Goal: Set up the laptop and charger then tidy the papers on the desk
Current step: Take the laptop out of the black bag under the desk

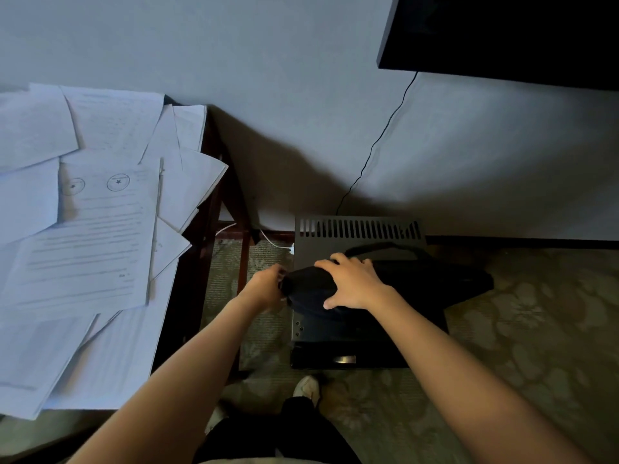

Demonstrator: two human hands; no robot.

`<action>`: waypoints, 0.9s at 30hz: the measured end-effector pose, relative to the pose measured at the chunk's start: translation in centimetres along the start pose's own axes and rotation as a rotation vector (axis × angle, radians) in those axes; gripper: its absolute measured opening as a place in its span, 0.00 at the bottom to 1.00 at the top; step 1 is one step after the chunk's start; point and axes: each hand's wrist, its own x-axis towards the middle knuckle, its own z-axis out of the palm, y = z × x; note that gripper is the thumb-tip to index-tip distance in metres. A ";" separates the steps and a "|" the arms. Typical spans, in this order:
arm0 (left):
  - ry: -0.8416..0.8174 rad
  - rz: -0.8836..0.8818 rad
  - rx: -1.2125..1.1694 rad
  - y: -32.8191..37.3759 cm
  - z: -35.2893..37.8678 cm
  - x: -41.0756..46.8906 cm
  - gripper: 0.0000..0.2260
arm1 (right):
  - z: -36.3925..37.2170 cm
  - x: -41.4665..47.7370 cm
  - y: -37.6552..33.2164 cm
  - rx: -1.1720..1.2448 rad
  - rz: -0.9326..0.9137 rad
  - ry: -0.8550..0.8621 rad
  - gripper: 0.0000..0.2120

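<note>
A plain pale grey wall (284, 78) stands dim, with a broad shadow across it beside the right edge of the dark reddish wooden desk (192, 283). A black flat panel (502, 35) hangs at upper right, a thin black cable (372, 150) trailing below it. The floor is olive floral-patterned carpet (519, 313).

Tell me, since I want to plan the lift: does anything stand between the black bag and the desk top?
Yes. Loose papers cover the visible top of the desk, overlapping and hanging past its right edge, so no bare spot shows for the black bag. The left hand and right hand are on the bag itself.
</note>
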 end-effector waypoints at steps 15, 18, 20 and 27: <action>0.011 -0.176 -0.245 -0.7 0.0 0.0 0.08 | -0.1 0.4 0.4 0.042 0.010 0.039 0.34; 0.072 -0.114 -0.282 -0.5 -0.8 -0.1 0.05 | -0.3 0.5 0.4 0.039 0.014 0.045 0.33; 0.064 -0.061 -0.296 -0.5 -1.3 -0.4 0.08 | -0.5 0.6 0.4 0.041 0.011 0.053 0.33; 0.101 0.051 -0.287 -1.7 -2.2 -1.9 0.16 | -0.3 0.5 0.6 0.042 0.012 0.093 0.33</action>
